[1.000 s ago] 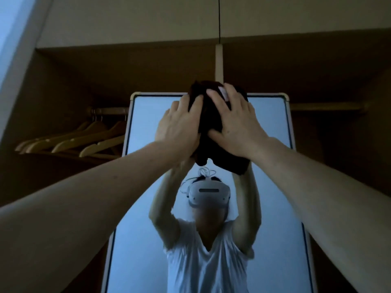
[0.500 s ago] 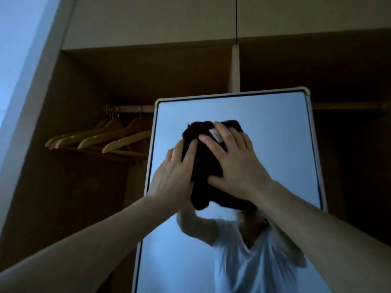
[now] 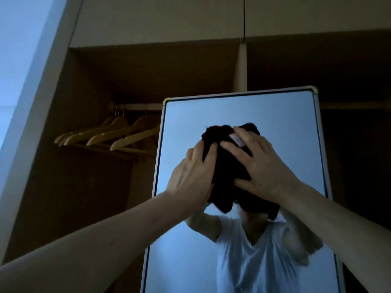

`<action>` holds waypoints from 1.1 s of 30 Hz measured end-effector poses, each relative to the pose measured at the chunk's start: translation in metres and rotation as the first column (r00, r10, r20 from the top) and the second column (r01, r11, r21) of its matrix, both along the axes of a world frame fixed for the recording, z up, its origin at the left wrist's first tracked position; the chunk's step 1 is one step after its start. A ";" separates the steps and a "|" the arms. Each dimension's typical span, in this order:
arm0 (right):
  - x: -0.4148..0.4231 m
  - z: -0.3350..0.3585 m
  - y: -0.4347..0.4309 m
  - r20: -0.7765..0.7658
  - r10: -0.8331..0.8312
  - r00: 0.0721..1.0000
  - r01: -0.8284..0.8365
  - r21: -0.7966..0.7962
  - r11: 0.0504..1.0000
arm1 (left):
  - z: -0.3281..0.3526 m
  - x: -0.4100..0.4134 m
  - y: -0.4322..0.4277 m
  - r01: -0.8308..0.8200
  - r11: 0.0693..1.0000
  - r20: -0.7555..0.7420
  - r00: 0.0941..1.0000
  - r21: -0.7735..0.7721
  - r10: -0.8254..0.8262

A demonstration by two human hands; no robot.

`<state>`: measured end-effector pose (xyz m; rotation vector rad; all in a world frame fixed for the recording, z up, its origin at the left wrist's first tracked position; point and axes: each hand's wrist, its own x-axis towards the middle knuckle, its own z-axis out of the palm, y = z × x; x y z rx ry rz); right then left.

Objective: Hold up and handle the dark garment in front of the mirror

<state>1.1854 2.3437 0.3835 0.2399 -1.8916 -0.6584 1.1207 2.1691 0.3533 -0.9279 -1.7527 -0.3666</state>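
A dark bunched cloth with a small white tag lies against the glass of a tall mirror. My left hand presses the cloth's left side with straight fingers. Spread flat over the cloth's right side, my right hand also presses it to the glass. Both arms reach up and forward. The cloth sits below the mirror's top edge, around the middle of its width. In the mirror below the cloth I see the reflection of a person in a white T-shirt with raised arms.
The mirror stands in front of an open wooden wardrobe. Several wooden hangers hang on a rail to the left of the mirror. A vertical divider rises behind the mirror's top. The room is dim.
Both hands and the cloth have slid down the glass from the mirror's top edge. The view has shifted so that the mirror lies further right and lower.
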 end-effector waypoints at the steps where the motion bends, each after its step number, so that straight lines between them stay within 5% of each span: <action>1: 0.003 0.014 0.002 -0.016 -0.028 0.999 0.028 -0.006 1.000 | 0.014 0.001 0.006 0.007 1.000 -0.010 1.000 0.030 -0.007; 6: 0.018 0.083 -0.015 -0.062 -0.042 0.997 0.028 -0.212 0.977 | 0.093 0.010 0.026 0.027 0.993 0.055 0.998 0.117 -0.033; 9: 0.015 0.077 -0.026 -0.056 -0.029 0.998 0.007 -0.368 0.930 | 0.091 0.009 0.025 0.050 0.997 0.043 0.998 0.061 -0.053; 12: 0.009 0.053 -0.025 -0.057 -0.056 0.997 0.032 -0.357 0.934 | 0.074 -0.003 0.007 0.219 0.975 0.147 0.964 0.024 -0.221; 16: 0.008 0.052 -0.021 -0.084 -0.024 0.996 -0.007 -0.348 0.937 | 0.067 -0.011 -0.020 0.453 0.826 0.092 0.857 0.336 -0.507; 22: 0.008 0.052 -0.017 -0.102 0.058 0.993 -0.089 -0.335 0.938 | 0.083 -0.030 -0.045 0.374 0.619 0.071 0.817 0.691 -0.573; 26: 0.011 0.060 -0.028 -0.109 -0.004 0.994 -0.030 -0.310 0.950 | 0.096 -0.039 -0.055 0.175 0.603 0.388 0.621 0.778 -0.681; 29: 0.003 0.071 -0.054 -0.161 -0.175 0.971 0.120 -0.303 0.946 | 0.102 -0.038 -0.059 0.146 0.546 0.412 0.506 0.825 -0.758; 33: -0.013 0.094 -0.105 -0.026 -0.213 0.977 0.186 -0.387 0.903 | 0.106 -0.037 -0.066 0.170 0.484 0.422 0.302 0.858 -0.855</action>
